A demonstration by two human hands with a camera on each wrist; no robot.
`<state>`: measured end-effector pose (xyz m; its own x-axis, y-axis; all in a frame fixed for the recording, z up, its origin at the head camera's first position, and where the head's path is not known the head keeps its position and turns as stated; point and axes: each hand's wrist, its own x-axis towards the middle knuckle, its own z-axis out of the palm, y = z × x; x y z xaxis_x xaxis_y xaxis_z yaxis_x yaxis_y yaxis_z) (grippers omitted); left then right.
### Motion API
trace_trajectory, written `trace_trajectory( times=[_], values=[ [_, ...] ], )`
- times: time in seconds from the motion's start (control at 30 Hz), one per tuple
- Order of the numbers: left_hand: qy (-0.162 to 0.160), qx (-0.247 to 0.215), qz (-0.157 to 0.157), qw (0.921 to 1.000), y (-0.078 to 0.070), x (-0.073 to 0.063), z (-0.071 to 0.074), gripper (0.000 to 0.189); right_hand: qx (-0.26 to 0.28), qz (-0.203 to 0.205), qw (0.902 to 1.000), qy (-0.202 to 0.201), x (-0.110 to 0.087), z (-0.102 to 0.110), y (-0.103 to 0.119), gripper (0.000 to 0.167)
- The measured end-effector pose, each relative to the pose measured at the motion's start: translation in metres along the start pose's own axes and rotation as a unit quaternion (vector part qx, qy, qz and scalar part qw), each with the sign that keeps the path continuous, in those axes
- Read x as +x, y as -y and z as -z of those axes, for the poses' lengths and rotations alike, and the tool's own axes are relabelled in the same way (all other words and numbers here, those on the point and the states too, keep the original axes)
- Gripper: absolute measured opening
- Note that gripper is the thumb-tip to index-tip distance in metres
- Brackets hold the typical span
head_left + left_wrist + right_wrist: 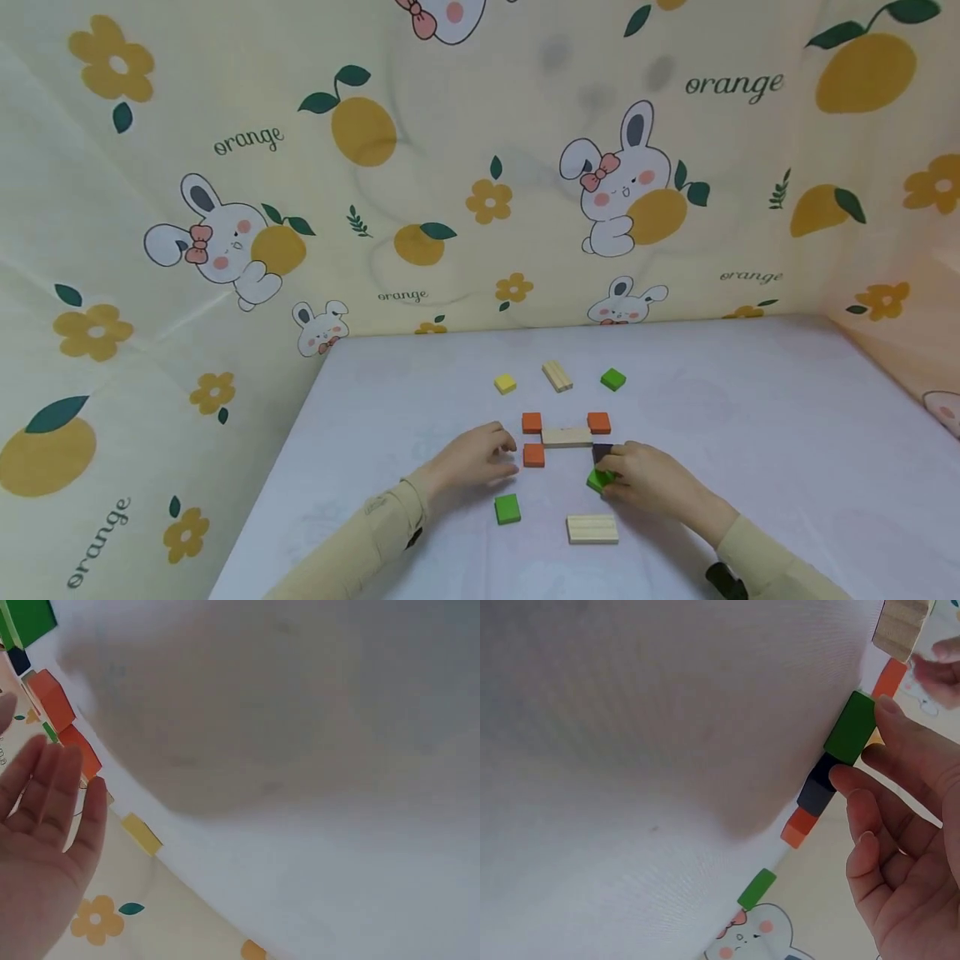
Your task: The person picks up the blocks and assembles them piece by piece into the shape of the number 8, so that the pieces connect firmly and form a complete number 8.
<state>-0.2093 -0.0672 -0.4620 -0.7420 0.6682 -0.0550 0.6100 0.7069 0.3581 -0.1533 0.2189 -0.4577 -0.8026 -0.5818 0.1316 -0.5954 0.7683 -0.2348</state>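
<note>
Beige sleeves point(348, 546) extend on either side of the long wooden block point(567, 437), to whose left the left hand point(468, 458), fingers relaxed and holding nothing, is just beside an orange block point(534, 456). On the wooden block's near right, the right hand point(648, 479) pinches a green block point(599, 481) by a dark block point(602, 452), while a lined pale block point(592, 530) lies nearer the person than the wooden block.

Both my arms point(360, 537) reach forward, angling toward each other. My left hand point(467, 459) is loose, its fingers point(64, 791) slightly bent, thumb apart. My right hand point(651, 479) pinches between thumb point(907, 727) and fingers, others curling toward the palm.
</note>
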Motion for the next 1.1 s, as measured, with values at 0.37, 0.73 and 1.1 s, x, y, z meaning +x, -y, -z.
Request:
trace_trajectory(
  times=[0.37, 0.73, 1.1],
  values=[
    [0.028, 0.016, -0.046, 0.9984, 0.000, -0.039, -0.004, 0.036, -0.011, -0.009, 0.9999, 0.002, -0.003, -0.002, 0.009, 0.019],
    [0.025, 0.035, -0.065, 0.9970, -0.001, -0.046, -0.008, 0.027, -0.019, -0.014, 0.9997, 0.000, -0.005, -0.004, 0.014, 0.019],
    [0.008, 0.028, -0.033, 0.9990, -0.015, -0.035, -0.014, 0.023, -0.020, -0.021, 0.9996, 0.005, -0.006, -0.005, 0.014, 0.019]
  ],
)
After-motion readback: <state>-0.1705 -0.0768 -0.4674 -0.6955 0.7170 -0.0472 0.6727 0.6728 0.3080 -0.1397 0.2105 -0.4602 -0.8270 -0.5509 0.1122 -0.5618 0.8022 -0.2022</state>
